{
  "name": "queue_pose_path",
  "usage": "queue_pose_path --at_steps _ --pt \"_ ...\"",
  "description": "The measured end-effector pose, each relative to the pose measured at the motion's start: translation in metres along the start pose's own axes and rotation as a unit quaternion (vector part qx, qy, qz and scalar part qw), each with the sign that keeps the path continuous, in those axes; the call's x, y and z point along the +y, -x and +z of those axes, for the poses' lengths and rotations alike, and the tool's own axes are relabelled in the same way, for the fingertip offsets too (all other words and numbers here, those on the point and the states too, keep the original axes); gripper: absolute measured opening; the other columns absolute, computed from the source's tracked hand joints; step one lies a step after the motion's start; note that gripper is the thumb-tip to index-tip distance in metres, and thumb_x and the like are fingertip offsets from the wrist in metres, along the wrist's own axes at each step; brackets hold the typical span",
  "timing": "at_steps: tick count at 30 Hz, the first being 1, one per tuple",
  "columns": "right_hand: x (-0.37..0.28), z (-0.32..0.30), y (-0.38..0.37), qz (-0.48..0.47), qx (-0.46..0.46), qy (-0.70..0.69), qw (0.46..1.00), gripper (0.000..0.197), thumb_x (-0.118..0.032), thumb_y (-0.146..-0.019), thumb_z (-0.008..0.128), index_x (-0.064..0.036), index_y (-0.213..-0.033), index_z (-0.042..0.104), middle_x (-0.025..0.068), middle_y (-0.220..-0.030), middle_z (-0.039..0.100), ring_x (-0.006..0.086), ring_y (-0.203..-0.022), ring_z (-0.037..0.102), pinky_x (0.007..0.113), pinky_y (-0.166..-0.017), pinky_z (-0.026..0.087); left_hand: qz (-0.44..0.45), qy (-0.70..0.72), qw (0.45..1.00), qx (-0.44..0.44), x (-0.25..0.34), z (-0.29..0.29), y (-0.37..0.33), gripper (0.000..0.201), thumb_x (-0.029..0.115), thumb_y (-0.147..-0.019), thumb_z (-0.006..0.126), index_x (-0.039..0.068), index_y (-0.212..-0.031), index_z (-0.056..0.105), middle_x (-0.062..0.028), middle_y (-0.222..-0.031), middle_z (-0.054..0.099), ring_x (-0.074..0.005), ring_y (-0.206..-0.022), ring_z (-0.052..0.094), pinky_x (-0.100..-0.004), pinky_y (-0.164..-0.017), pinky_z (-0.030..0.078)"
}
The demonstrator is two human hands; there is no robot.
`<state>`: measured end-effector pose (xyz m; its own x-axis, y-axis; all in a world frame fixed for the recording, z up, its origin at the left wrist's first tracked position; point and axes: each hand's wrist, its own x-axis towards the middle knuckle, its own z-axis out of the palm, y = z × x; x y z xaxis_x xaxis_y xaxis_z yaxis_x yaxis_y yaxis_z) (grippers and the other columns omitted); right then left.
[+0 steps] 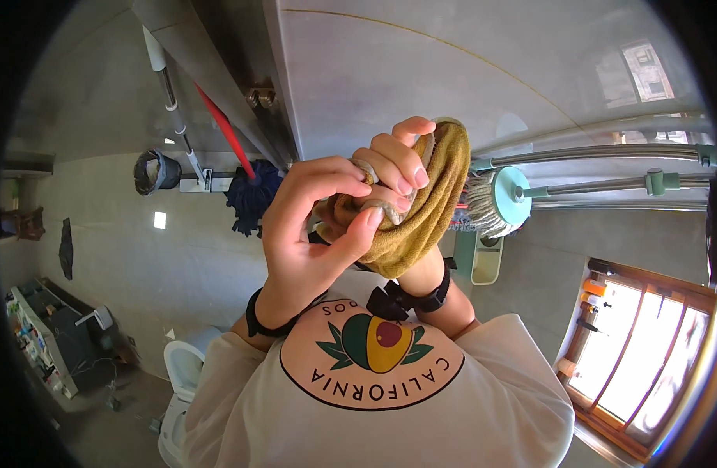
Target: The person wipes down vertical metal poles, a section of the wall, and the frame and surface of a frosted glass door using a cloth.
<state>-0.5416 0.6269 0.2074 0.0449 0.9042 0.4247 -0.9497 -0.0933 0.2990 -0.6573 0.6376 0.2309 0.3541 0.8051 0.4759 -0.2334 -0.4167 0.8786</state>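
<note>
mustard-brown cloth (pixel 446 183): bunching up between both hands at centre, left of the teal-topped mop (pixel 512 193) | left hand (pixel 292 222): thumb and forefinger are pinching its edge, seemingly controlling it | right hand (pixel 393 168): fingers are clenching folds, probably preventing slipping | long axis: running near to far, leaning right; upper end is pointing far-right

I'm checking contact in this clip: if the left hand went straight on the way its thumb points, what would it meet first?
The mustard cloth: its greyish edge sits at the thumb tip of the left hand. Just past it, apparently, come fingers of the right hand, though depth is unclear.
</note>
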Motion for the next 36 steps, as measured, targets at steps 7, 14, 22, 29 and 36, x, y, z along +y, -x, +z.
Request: queue_pose_path --at_steps 7,14,22,29,36 --pt "-0.010 0.004 0.000 0.016 -0.013 -0.024 1.000 0.033 -0.020 -0.097 0.034 -0.0108 -0.123 0.053 0.0026 -0.073 0.046 0.0143 -0.070 0.040 0.024 -0.062 0.042 0.000 0.027 0.999 0.021 0.000 0.014 0.002 0.022 -0.003 -0.072 0.067 0.002 -0.091 0.059 -0.0127 -0.103 0.055 -0.0185 -0.091 0.055 -0.0293 -0.080 0.045" --pt "-0.028 0.008 0.000 0.027 -0.018 -0.029 0.999 0.033 -0.020 -0.097 0.034 -0.0104 -0.123 0.052 0.0024 -0.073 0.046 0.0142 -0.071 0.039 0.025 -0.062 0.041 -0.042 -0.026 0.998 0.050 0.004 0.037 0.003 0.020 -0.004 -0.071 0.066 0.004 -0.087 0.058 -0.0119 -0.105 0.053 -0.0197 -0.092 0.054 -0.0311 -0.082 0.044" --pt "-0.058 0.010 -0.003 0.067 -0.044 -0.054 0.995 0.035 -0.022 -0.096 0.036 -0.0102 -0.126 0.051 0.0029 -0.074 0.046 0.0146 -0.072 0.038 0.026 -0.064 0.040 -0.002 -0.097 0.995 0.033 0.003 0.065 -0.004 0.024 -0.013 -0.072 0.061 0.003 -0.089 0.053 -0.0125 -0.111 0.048 -0.0149 -0.096 0.050 -0.0234 -0.073 0.044" --pt "-0.082 0.014 0.001 0.071 -0.031 -0.066 0.995 0.035 -0.023 -0.095 0.039 -0.0113 -0.126 0.051 0.0011 -0.075 0.044 0.0137 -0.073 0.037 0.025 -0.066 0.038 -0.029 -0.123 0.990 0.054 -0.002 0.092 -0.006 0.024 -0.013 -0.071 0.062 0.003 -0.087 0.053 -0.0126 -0.112 0.048 -0.0183 -0.102 0.050 -0.0258 -0.076 0.046" --pt "-0.123 0.051 0.007 0.056 0.018 0.197 0.979 0.045 -0.046 -0.090 0.042 -0.0081 -0.112 0.052 0.0056 -0.079 0.045 0.0173 -0.074 0.041 0.032 -0.068 0.037 0.039 -0.191 0.970 0.147 -0.010 0.109 0.013 0.018 -0.005 -0.074 0.066 0.002 -0.086 0.056 -0.0156 -0.101 0.060 -0.0248 -0.090 0.060 -0.0346 -0.084 0.047"
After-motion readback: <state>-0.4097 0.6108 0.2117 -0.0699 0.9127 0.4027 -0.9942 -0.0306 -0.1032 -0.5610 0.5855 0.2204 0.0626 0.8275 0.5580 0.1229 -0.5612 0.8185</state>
